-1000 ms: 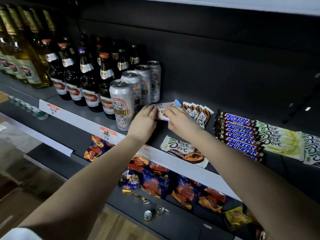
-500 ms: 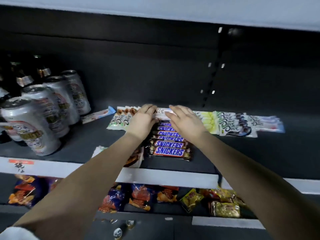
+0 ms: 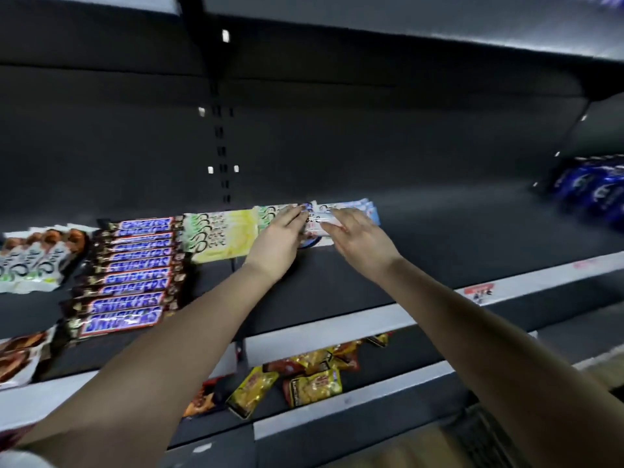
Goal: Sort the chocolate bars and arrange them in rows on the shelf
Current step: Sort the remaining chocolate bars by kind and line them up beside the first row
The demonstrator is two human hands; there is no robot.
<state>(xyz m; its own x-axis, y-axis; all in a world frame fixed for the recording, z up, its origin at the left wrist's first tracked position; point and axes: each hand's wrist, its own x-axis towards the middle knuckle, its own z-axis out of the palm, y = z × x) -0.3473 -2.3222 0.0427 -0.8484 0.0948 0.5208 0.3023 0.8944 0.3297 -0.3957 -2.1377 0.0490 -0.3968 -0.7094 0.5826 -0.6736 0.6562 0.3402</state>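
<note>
Nearest you, crinkled foil snack bags [image 3: 314, 383], yellow and red, lay loose on the lower shelf under your forearms. Above them ran a flat white price rail [image 3: 337, 327], fronting the shelf [image 3: 354, 285], a matte dark sheet. At its left edge, Snickers [image 3: 130, 278] in glossy brown wrappers with blue lettering lay side by side in a column from front to back. Left of them sat white nut bars [image 3: 33, 258], printed with brown.

Your left hand [image 3: 278, 243] and right hand [image 3: 359, 243] reached to the back of the shelf, palms down. Both sets of fingers were nearly straight and only slightly spread. Between them you had a slim, shiny white bar [image 3: 317, 220], blurred. The left fingertips [image 3: 299, 214] touched its left end and the right fingertips [image 3: 332, 216] lay over its right end. The bar sat lengthwise just over the rear row, between green bars [image 3: 273, 211] and pale blue bars [image 3: 366, 209]. Yellow bars [image 3: 221, 238] lay flat to the left. Far right, blue packs [image 3: 594, 187] were smeared by motion.
</note>
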